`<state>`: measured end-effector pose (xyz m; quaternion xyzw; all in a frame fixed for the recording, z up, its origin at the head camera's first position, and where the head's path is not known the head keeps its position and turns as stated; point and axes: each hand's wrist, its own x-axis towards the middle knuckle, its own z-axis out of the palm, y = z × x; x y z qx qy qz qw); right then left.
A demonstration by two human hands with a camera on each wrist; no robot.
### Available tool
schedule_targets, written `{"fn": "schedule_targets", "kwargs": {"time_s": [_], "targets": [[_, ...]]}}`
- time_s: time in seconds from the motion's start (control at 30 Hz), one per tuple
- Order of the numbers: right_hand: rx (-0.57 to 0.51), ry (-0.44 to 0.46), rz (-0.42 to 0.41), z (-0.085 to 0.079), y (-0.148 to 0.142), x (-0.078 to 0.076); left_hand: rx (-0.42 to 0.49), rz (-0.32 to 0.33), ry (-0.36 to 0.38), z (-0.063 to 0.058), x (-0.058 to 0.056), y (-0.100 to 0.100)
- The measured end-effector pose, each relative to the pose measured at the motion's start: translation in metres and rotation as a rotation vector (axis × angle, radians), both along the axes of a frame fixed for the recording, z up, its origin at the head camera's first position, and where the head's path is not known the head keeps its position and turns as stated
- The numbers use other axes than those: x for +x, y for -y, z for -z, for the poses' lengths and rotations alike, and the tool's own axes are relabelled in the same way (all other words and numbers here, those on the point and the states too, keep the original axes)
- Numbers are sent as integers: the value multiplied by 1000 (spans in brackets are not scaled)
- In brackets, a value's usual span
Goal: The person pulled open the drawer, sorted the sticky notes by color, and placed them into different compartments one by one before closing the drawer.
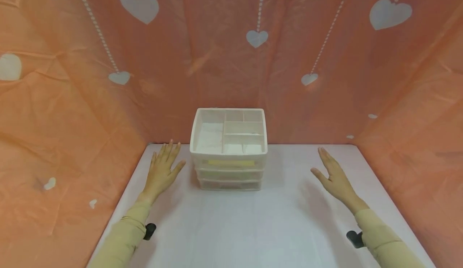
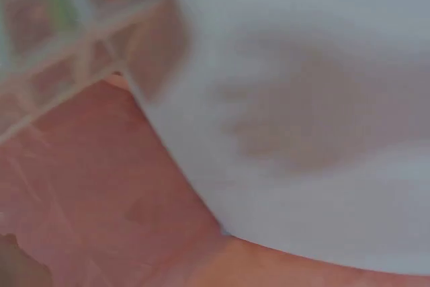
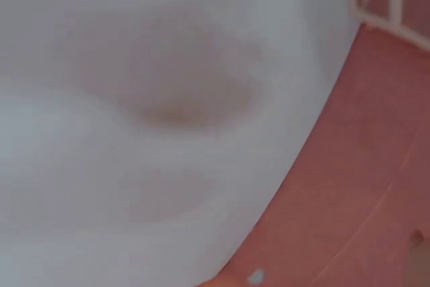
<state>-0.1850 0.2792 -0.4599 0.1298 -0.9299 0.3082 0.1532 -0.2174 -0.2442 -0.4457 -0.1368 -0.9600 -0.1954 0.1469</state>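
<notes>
A white plastic storage box (image 1: 228, 154) with an open, divided top and three see-through drawers (image 1: 231, 174) stands at the back middle of the white table. Something yellow and something green show faintly through the drawer fronts. My left hand (image 1: 161, 174) is held just left of the box, fingers straight and spread, holding nothing. Well to the right of the box, my right hand (image 1: 335, 179) hovers over the table with straight fingers and an empty palm. In the left wrist view, a part of the box (image 2: 87, 38) appears blurred, beside the hand's shadow.
The white table (image 1: 231, 228) meets an orange-pink cloth (image 1: 224, 71) with white hearts at its back and both sides. Black wrist mounts (image 1: 150, 231) sit on both beige sleeves. A corner of the box (image 3: 396, 5) enters the right wrist view.
</notes>
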Motion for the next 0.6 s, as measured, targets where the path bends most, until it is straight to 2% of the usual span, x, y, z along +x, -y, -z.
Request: {"fn": "schedule_targets", "kwargs": {"time_s": [0.13, 0.27, 0.4, 0.6], "targets": [[186, 72, -9, 8, -24, 2, -93, -24, 42, 11, -3, 8], [301, 196, 31, 20, -38, 6, -179, -31, 70, 25, -7, 14], [365, 298, 83, 33, -49, 11, -215, -29, 91, 37, -8, 16], [363, 330, 116, 44, -53, 15, -227, -37, 139, 44, -5, 18]]}}
